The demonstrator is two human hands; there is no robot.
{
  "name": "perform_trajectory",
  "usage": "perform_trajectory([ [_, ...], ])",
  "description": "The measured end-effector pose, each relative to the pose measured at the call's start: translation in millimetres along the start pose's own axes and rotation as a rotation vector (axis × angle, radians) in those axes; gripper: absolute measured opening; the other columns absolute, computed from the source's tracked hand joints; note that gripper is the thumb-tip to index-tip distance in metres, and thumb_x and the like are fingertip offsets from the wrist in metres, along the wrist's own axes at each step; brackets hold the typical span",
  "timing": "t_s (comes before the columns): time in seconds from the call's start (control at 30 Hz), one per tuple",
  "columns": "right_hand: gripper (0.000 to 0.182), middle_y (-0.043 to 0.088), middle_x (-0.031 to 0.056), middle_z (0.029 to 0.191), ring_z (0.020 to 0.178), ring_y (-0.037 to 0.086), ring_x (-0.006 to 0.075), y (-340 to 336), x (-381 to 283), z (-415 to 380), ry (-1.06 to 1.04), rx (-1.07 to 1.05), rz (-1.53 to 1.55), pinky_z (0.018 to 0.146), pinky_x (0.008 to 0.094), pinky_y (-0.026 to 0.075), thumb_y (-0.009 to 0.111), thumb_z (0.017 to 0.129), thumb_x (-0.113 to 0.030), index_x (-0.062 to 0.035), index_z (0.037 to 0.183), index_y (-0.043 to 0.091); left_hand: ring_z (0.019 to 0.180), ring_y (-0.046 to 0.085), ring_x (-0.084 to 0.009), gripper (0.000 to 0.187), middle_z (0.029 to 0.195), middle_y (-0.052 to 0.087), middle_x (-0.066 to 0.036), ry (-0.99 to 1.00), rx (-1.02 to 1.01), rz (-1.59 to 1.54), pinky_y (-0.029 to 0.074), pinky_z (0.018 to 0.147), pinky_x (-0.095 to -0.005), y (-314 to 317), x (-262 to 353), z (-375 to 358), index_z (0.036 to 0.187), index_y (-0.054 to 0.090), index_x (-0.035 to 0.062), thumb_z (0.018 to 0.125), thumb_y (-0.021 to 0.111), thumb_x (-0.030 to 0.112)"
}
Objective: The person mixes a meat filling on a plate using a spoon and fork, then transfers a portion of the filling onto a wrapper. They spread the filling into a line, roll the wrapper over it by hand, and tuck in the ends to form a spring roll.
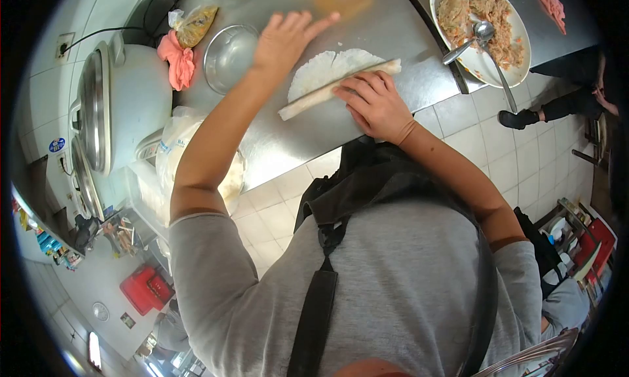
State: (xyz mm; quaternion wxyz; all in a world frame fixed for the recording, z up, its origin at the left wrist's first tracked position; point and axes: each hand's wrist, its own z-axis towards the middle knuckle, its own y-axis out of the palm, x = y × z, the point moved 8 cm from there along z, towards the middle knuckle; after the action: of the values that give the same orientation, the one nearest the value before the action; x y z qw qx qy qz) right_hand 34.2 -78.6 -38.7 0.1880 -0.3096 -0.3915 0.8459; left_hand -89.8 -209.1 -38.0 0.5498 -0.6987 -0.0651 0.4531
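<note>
On the steel counter lies a thin white round wrapper [321, 67] with a ragged far edge. Along its near side runs a long, narrow pale roll [304, 103], slanting up to the right; what is inside it is hidden. My right hand [377, 105] bends its fingers over the right half of this roll. Beyond the wrapper's left side, my left hand [285, 39] is held with its fingers spread and nothing in them. A tan, smeared shape [347, 0] shows past its fingertips, too blurred to name.
A metal bowl [228, 59] stands left of the wrapper, near a pink cloth [177, 65] and a bag of yellowish food [196, 26]. At right, an oval plate [521, 33] holds shredded filling and spoons [483, 31]. Another person's leg [560, 105] shows beyond the counter.
</note>
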Motion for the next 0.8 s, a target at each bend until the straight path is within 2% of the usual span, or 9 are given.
perform_trajectory([
  [0.03, 0.042, 0.058, 0.0055, 0.124, 0.117, 0.053, 0.0275, 0, 0, 0, 0.002, -0.012, -0.003, 0.103, 0.0461, 0.039, 0.068, 0.082, -0.013, -0.011, 0.124, 0.061, 0.108, 0.051, -0.0192, 0.084, 0.116, 0.055, -0.003, 0.0, 0.001, 0.001, 0.039, 0.089, -0.0367, -15, -9, 1, 0.16, 0.019, 0.0363, 0.089, 0.056, 0.011],
  [0.1, 0.043, 0.058, 0.0055, 0.124, 0.117, 0.053, 0.0274, 1, 0, -1, -0.001, -0.021, 0.0, 0.103, 0.0461, 0.039, 0.068, 0.082, -0.013, -0.0108, 0.124, 0.061, 0.109, 0.052, -0.0221, 0.075, 0.113, 0.057, -0.004, -0.287, -0.074, -0.054, 0.04, 0.088, -0.0388, -36, -58, -15, 0.152, 0.041, 0.0316, 0.084, 0.059, 0.005],
  [0.17, 0.043, 0.058, 0.0058, 0.124, 0.117, 0.053, 0.0276, 3, 1, -1, 0.013, -0.019, 0.028, 0.104, 0.0465, 0.038, 0.068, 0.081, -0.013, -0.0106, 0.124, 0.062, 0.109, 0.052, -0.0251, 0.066, 0.113, 0.057, -0.006, -0.374, 0.053, -0.135, 0.041, 0.088, -0.0424, -30, -99, -51, 0.14, 0.058, 0.0302, 0.08, 0.06, 0.002],
  [0.27, 0.043, 0.058, 0.0057, 0.124, 0.117, 0.052, 0.0277, 2, 0, 0, 0.012, -0.017, 0.02, 0.104, 0.0466, 0.038, 0.069, 0.082, -0.013, -0.0106, 0.124, 0.062, 0.109, 0.052, -0.029, 0.062, 0.113, 0.056, -0.006, -0.488, -0.016, -0.102, 0.04, 0.09, -0.0467, -3, -124, -92, 0.13, 0.066, 0.0311, 0.076, 0.062, 0.001],
  [0.4, 0.042, 0.058, 0.0056, 0.125, 0.117, 0.052, 0.0279, 2, 1, -1, 0.014, -0.021, 0.026, 0.104, 0.0468, 0.038, 0.069, 0.082, -0.013, -0.0107, 0.124, 0.062, 0.106, 0.051, -0.0289, 0.047, 0.107, 0.057, -0.006, -0.437, -0.044, -0.03, 0.039, 0.091, -0.0453, 26, -100, -108, 0.116, 0.073, 0.0281, 0.078, 0.06, 0.003],
  [0.47, 0.042, 0.058, 0.0056, 0.125, 0.117, 0.052, 0.0279, 3, 2, -1, 0.014, -0.021, 0.035, 0.104, 0.0467, 0.038, 0.068, 0.083, -0.013, -0.011, 0.124, 0.062, 0.107, 0.05, -0.0296, 0.045, 0.107, 0.057, -0.005, -0.432, -0.217, -0.188, 0.038, 0.092, -0.0467, 45, -93, -116, 0.108, 0.076, 0.0287, 0.076, 0.062, 0.001],
  [0.6, 0.042, 0.059, 0.0057, 0.125, 0.118, 0.052, 0.0279, 3, 0, -1, 0.011, -0.021, 0.031, 0.104, 0.0466, 0.037, 0.068, 0.083, -0.013, -0.0112, 0.124, 0.062, 0.107, 0.051, -0.0284, 0.043, 0.106, 0.056, -0.003, -0.467, -0.073, -0.28, 0.038, 0.091, -0.0455, -9, -127, -110, 0.107, 0.078, 0.0284, 0.078, 0.061, 0.0],
  [0.7, 0.041, 0.059, 0.0056, 0.124, 0.118, 0.052, 0.028, 2, 0, 0, 0.008, -0.01, 0.025, 0.104, 0.0464, 0.037, 0.068, 0.084, -0.013, -0.0115, 0.125, 0.062, 0.111, 0.05, -0.0279, 0.043, 0.107, 0.058, -0.001, -0.513, 0.017, -0.338, 0.035, 0.096, -0.0452, -51, -154, -106, 0.099, 0.078, 0.0262, 0.075, 0.06, -0.004],
  [0.8, 0.041, 0.058, 0.0056, 0.125, 0.118, 0.052, 0.0277, 3, 1, -1, 0.015, -0.011, 0.019, 0.104, 0.0463, 0.037, 0.067, 0.084, -0.013, -0.0115, 0.125, 0.062, 0.105, 0.051, -0.0283, 0.039, 0.106, 0.06, 0.0, -0.502, 0.1, -0.398, 0.038, 0.09, -0.0427, -102, -164, -96, 0.102, 0.079, 0.0252, 0.075, 0.065, 0.001],
])
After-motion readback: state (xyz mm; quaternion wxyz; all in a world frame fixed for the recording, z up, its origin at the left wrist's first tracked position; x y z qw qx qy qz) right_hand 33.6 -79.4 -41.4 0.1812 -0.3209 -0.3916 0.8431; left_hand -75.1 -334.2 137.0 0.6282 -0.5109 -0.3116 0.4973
